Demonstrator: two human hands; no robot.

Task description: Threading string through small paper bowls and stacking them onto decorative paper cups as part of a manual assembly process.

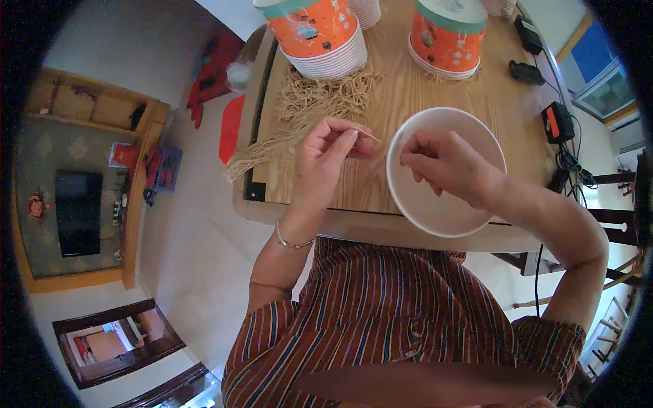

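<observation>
My left hand [330,153] is held above the wooden table, its thumb and fingers pinching a thin, pale, stick-like piece [368,134]. To its right my right hand [449,166] hovers over the mouth of a white paper bucket [446,217], fingers curled and thumb pressed in. Whether anything sits in that pinch is too small to see. The bucket stands near the table's front edge, tilted toward me in view. Just beyond my left hand lies a loose heap of tan twisted cords [320,98], some trailing over the table's left edge.
Two stacks of orange paper buckets with green rims, a left stack [316,34] and a right stack [445,41], stand farther back on the table [388,88]. Black adapters [556,122] and tangled cables line the right edge. A red stool [232,129] is left of the table.
</observation>
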